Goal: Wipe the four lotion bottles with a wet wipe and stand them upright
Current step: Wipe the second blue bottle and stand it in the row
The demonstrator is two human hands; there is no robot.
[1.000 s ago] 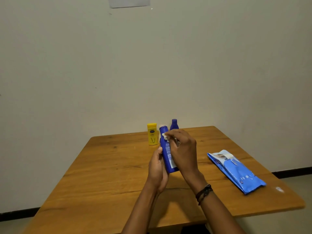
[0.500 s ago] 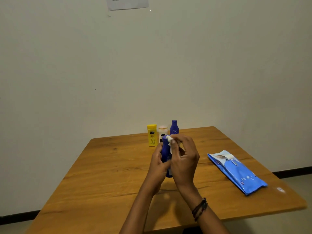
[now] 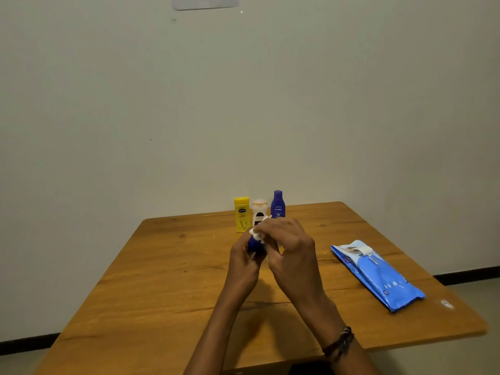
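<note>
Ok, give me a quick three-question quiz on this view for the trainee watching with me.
1. Counting the yellow bottle, how many bottles stand upright at the far edge of the table? A two, B three, C four.
2. True or false: the pack of wipes lies left of both hands.
3. Fill in: the left hand grips a blue bottle while the right hand holds a white ____ against it.
Key: 1 B; 2 false; 3 wipe.
</note>
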